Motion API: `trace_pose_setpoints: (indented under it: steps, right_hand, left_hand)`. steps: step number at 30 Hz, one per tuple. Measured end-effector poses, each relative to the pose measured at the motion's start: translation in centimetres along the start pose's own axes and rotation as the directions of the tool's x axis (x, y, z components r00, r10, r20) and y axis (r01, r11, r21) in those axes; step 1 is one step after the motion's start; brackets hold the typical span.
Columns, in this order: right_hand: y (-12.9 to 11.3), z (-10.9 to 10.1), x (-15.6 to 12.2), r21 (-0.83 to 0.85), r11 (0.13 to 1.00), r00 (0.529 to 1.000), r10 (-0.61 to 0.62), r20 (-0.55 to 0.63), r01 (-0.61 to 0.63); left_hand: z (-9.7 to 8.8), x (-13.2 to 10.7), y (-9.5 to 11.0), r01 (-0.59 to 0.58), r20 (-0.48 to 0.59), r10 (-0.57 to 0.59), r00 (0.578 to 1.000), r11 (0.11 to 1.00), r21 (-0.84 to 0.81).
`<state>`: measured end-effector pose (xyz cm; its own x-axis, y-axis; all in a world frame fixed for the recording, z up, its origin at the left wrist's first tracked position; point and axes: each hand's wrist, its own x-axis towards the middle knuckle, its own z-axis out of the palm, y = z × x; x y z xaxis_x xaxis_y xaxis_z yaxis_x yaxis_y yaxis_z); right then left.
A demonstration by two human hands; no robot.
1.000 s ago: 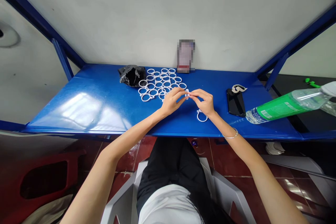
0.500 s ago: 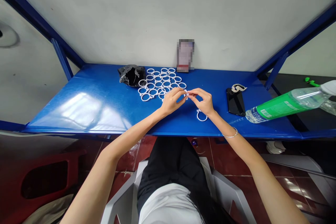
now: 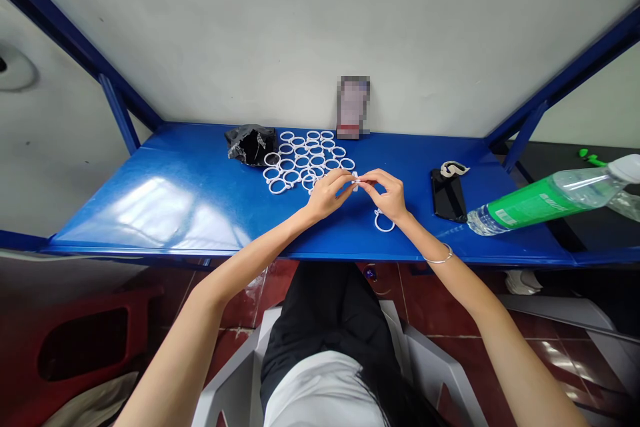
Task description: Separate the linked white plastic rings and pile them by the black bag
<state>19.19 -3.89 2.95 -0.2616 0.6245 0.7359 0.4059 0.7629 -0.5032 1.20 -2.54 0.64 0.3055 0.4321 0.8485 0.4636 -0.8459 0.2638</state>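
Both hands meet above the blue table (image 3: 230, 213), fingertips pinched round one small white plastic piece (image 3: 355, 181). My left hand (image 3: 327, 191) grips it from the left and my right hand (image 3: 386, 192) from the right. Most of the piece is covered by the fingers, so its full shape is hidden. Just behind and left of the hands lie several linked-looking white rings (image 3: 301, 161), spread flat in a cluster. A single white ring (image 3: 385, 221) with a small tab rests under my right wrist.
A crumpled black plastic bag (image 3: 251, 144) gapes left of the rings. To the right are a black phone (image 3: 449, 195), a whitish curled item (image 3: 454, 169) and a green-labelled bottle (image 3: 545, 199). A blurred upright box (image 3: 353, 108) leans on the wall.
Almost nothing differs. The fingertips shift very slightly around the small white piece; the rings and other items stay put.
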Motion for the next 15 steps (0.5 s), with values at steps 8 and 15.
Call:
trace_pose_setpoints:
  steps: [8, 15]
  right_hand:
    - [-0.03, -0.02, -0.14, -0.037, 0.999, 1.000, -0.026, -0.004, 0.026]
    - [0.12, 0.01, -0.23, -0.041, 0.999, 1.000, -0.013, -0.008, 0.013]
  left_hand:
    - [-0.21, 0.05, 0.15, -0.019, 0.001, 0.019, 1.000, 1.000, 0.015]
    - [-0.31, -0.06, 0.19, 0.018, 0.036, -0.018, 0.999, 1.000, -0.003]
